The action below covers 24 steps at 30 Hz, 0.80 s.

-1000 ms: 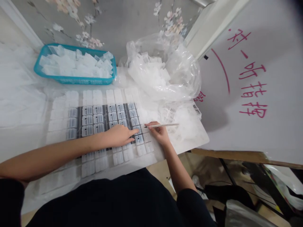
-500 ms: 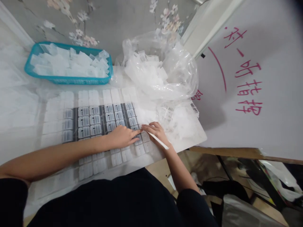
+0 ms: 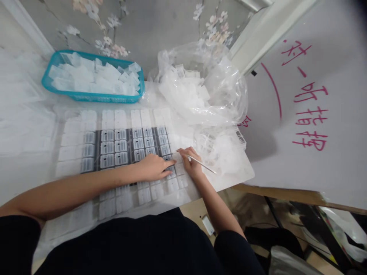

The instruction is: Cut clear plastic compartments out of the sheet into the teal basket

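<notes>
Rows of small clear plastic cases (image 3: 120,147) lie open on a dark mat on the white table. My left hand (image 3: 153,168) lies flat on the cases at the mat's right end, fingers pressing down on one. My right hand (image 3: 190,162) sits just right of it, pinching a thin white stick (image 3: 202,164) that points away to the right. Its fingertips touch the cases beside my left fingers.
A teal basket (image 3: 94,97) full of clear cases stands at the back left. A crumpled clear plastic bag (image 3: 200,88) with more cases sits at the back right. A white board with red writing (image 3: 309,110) leans to the right. The table's edge (image 3: 235,181) runs near my right wrist.
The stick pointed right, swung down toward me, and now points right again at a slant. My left hand stayed pressed on the cases at the mat's right end.
</notes>
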Each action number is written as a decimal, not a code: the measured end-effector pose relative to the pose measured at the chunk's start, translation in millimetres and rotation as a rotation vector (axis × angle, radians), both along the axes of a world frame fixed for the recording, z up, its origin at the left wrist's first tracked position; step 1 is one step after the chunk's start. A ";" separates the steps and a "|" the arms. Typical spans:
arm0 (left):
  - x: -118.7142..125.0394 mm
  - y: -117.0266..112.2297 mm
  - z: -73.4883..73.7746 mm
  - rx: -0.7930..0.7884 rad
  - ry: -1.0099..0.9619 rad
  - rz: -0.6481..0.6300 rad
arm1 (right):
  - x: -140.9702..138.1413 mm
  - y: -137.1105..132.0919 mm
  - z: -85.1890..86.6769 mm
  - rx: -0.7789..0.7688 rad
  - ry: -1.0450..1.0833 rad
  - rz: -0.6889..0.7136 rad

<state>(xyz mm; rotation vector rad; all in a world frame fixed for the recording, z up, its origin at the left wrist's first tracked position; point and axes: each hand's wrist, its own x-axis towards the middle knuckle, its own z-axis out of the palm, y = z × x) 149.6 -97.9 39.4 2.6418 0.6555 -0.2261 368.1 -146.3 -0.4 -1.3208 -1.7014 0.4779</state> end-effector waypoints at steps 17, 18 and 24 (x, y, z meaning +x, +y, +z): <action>-1.0 8.6 -9.8 -0.133 -0.024 0.166 | 10.1 42.1 3.2 -0.310 0.259 0.158; -0.9 9.5 -9.7 -0.148 -0.027 0.172 | 10.7 42.1 1.7 -0.315 0.277 0.170; -0.9 14.1 -10.0 -0.241 -0.053 0.171 | 12.9 42.5 0.3 -0.329 0.261 0.149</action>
